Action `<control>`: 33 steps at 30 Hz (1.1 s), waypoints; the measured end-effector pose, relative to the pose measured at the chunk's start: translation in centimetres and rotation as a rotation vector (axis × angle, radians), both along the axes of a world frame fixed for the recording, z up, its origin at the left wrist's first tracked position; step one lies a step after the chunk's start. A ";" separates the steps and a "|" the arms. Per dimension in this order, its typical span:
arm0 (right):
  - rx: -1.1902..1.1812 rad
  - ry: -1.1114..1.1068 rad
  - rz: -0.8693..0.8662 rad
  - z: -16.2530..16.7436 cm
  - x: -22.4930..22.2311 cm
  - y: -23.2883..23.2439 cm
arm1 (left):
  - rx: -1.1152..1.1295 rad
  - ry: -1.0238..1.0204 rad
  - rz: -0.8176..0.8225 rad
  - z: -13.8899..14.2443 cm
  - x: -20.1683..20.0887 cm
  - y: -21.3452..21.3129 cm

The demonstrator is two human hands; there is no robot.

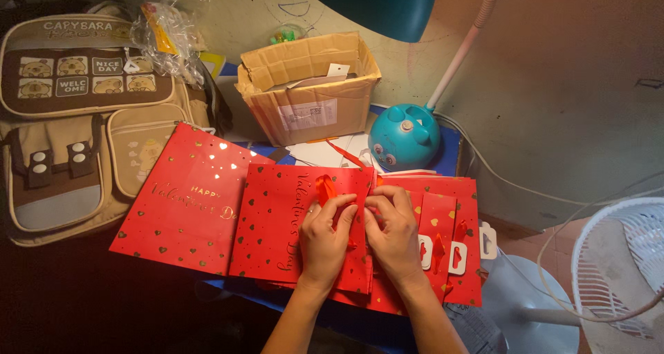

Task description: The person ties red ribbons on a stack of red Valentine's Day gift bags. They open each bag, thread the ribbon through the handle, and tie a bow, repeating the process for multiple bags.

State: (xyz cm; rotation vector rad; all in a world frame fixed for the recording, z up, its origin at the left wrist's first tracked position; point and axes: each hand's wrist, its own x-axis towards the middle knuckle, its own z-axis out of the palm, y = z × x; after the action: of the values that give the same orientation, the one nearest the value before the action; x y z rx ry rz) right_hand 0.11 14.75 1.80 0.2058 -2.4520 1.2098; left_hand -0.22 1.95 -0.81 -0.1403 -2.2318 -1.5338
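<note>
A flat red paper gift bag (pixel 277 219) with gold hearts lies in front of me on a stack of similar red bags (pixel 462 257). My left hand (pixel 325 240) rests on it and pinches its red ribbon handle (pixel 324 187) at the top edge. My right hand (pixel 394 233) sits right beside it, fingers curled on the same ribbon and bag edge. Another red gift bag (pixel 187 202) lies flat to the left, partly under the middle one.
A beige backpack (pixel 69 119) stands at the left. An open cardboard box (pixel 311 91) sits behind the bags, with a teal desk lamp base (pixel 404 136) beside it. A white fan (pixel 619 271) stands low at the right. White plastic hang tabs (pixel 456 257) lie on the stack.
</note>
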 end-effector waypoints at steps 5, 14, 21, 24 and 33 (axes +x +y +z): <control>0.000 -0.044 -0.033 -0.1 0.2 -0.2 | 0.589 -0.311 -0.065 -0.9 -0.3 0.1; -0.014 0.007 0.023 0.3 0.3 0.0 | -0.258 0.303 0.381 1.7 2.3 -1.4; 0.001 0.039 0.011 -0.1 0.3 0.2 | -0.357 0.188 -0.196 2.0 2.9 -2.5; 0.007 0.140 0.010 -0.5 0.4 0.4 | -0.302 0.117 -0.209 1.5 2.0 -2.8; 0.074 0.084 0.244 0.1 0.5 1.9 | -0.095 0.170 -0.079 0.1 -0.2 -1.6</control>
State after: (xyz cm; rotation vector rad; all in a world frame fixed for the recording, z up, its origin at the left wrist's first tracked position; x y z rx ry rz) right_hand 0.62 16.66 1.87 0.5802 -2.4534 1.1807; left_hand -0.39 0.38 -0.74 -0.3772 -2.1870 -1.3990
